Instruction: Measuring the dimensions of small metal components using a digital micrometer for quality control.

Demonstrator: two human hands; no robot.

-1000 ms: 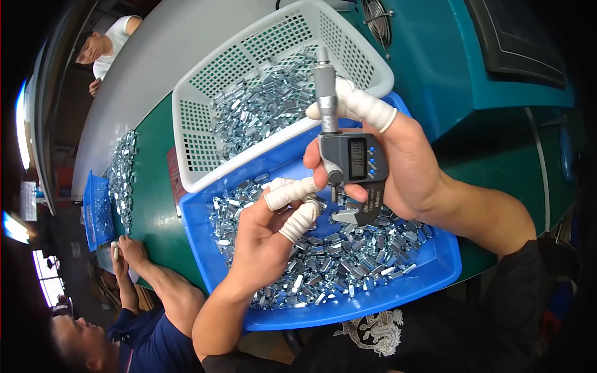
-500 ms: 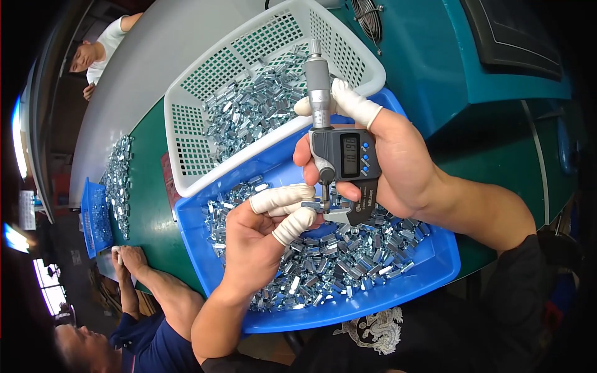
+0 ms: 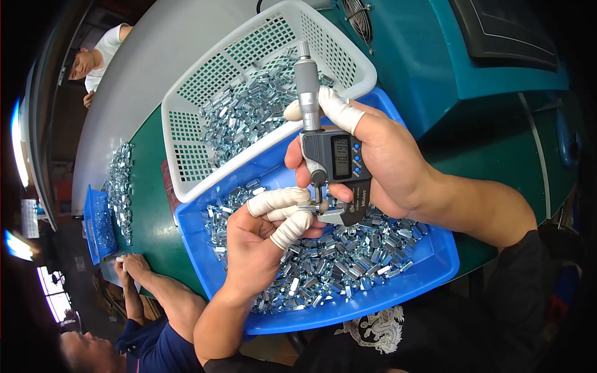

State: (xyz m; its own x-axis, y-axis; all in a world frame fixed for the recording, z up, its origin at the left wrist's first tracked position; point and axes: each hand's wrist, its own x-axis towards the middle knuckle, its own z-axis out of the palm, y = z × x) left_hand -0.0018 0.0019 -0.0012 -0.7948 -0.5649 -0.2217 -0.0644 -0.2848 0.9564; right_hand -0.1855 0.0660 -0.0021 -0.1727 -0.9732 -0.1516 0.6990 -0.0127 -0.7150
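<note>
My right hand grips a digital micrometer, its thimble pointing up and its frame downward. White finger cots cover the thumb and a fingertip. With cotted thumb and fingers, my left hand pinches a small silvery hex coupling nut at the micrometer's jaws; fingers partly hide it, so I cannot tell whether both jaws touch it. Below both hands lies a blue tray holding many similar nuts. Behind it, a white perforated basket contains more of them, resting partly over the tray's far side.
Loose metal pieces lie on the green tabletop at left, beside a small blue basket. One co-worker's hands rest near it; another person is at the upper left. A teal housing stands at right, near coiled cable.
The micrometer and my right hand have shifted slightly left, and the micrometer is tilted a little more. My left hand still pinches the nut at its jaws. The view has moved slightly.
</note>
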